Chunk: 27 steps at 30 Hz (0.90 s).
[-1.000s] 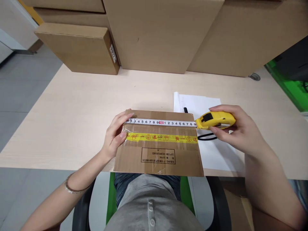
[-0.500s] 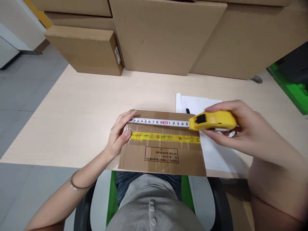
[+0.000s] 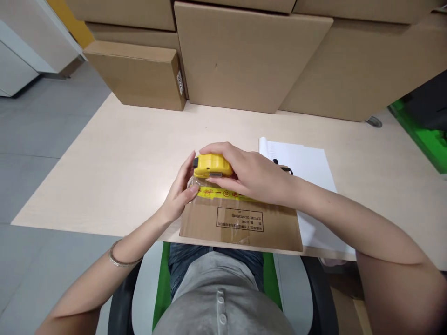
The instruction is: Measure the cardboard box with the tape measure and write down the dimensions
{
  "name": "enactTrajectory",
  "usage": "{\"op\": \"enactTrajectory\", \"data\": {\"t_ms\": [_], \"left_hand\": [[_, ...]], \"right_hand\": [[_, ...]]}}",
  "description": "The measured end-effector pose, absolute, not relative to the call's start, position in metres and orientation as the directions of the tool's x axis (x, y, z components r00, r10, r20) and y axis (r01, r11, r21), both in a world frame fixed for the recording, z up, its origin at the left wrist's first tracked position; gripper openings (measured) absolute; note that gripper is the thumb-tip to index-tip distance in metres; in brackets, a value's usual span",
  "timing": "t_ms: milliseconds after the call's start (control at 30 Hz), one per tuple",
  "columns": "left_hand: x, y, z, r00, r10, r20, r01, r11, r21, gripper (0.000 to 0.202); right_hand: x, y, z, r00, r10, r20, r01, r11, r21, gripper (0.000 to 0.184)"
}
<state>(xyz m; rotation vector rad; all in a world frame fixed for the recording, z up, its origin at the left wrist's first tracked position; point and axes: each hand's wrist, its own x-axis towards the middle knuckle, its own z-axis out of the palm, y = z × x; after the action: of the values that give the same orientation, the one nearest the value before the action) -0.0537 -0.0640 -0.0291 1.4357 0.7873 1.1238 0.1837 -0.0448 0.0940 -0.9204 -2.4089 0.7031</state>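
A flat cardboard box (image 3: pixel 206 221), with yellow printed tape (image 3: pixel 218 192) across it and a black printed label, lies at the table's front edge. My right hand (image 3: pixel 249 174) is wrapped round a yellow tape measure (image 3: pixel 213 165) above the box's far left corner. No blade shows out of its case. My left hand (image 3: pixel 178 193) grips the box's left edge, thumb on top by the end of the yellow tape, fingertips close to the tape measure's black front. My right hand and forearm cover the far right part of the box.
White paper sheets (image 3: pixel 314 160) lie to the right, partly under the box, with a black pen (image 3: pixel 275 162) on them. Large cartons (image 3: pixel 244 60) stand along the back, and a smaller carton (image 3: pixel 136 77) at the back left. A metal cable grommet (image 3: pixel 374 122) is at the back right.
The tape measure's blade, which lay stretched across the box, has gone back into its case. My right hand has moved left with the tape measure, up to my left hand.
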Motion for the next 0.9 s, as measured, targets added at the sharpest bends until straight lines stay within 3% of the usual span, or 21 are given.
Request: {"op": "enactTrajectory", "data": {"t_ms": [100,200,300,367,433,533,700,800,900], "left_hand": [[-0.054,-0.064,-0.028,0.34,0.915,0.215,-0.132,-0.18,0.975,0.07],[-0.054,-0.065,-0.026,0.331,0.926,0.18,-0.162,-0.132,0.978,0.073],[-0.05,-0.068,-0.019,0.318,0.947,0.051,-0.226,0.023,0.974,0.078],[-0.047,-0.07,-0.01,0.29,0.955,-0.058,-0.264,0.138,0.955,0.075],[-0.043,-0.07,0.001,0.29,0.944,-0.159,-0.276,0.242,0.93,0.065],[-0.038,-0.069,0.016,0.348,0.912,-0.218,-0.249,0.314,0.916,0.055],[-0.041,-0.079,0.026,0.341,0.904,-0.259,-0.152,0.324,0.934,0.057],[-0.052,-0.087,0.034,0.347,0.901,-0.26,-0.109,0.313,0.943,0.069],[-0.064,-0.083,0.046,0.286,0.957,-0.052,-0.08,0.078,0.994,0.069]], "right_hand": [[0.19,-0.046,0.095,-0.57,0.759,0.315,0.437,0.604,-0.666,0.045],[0.213,-0.055,0.099,-0.346,0.879,0.33,0.324,0.441,-0.837,0.057],[0.25,-0.072,0.098,-0.041,0.979,0.199,0.097,0.202,-0.974,0.054],[0.278,-0.085,0.092,0.144,0.985,0.096,0.01,0.095,-0.995,0.035],[0.301,-0.096,0.082,0.278,0.96,0.008,-0.029,0.016,-0.999,0.029],[0.317,-0.108,0.065,0.329,0.936,-0.123,-0.077,-0.104,-0.992,0.031],[0.299,-0.132,0.065,0.183,0.929,-0.321,-0.182,-0.289,-0.94,0.032],[0.284,-0.15,0.086,0.256,0.927,-0.273,-0.189,-0.23,-0.955,0.033],[0.278,-0.163,0.109,0.399,0.899,-0.177,-0.195,-0.106,-0.975,0.031]]}}
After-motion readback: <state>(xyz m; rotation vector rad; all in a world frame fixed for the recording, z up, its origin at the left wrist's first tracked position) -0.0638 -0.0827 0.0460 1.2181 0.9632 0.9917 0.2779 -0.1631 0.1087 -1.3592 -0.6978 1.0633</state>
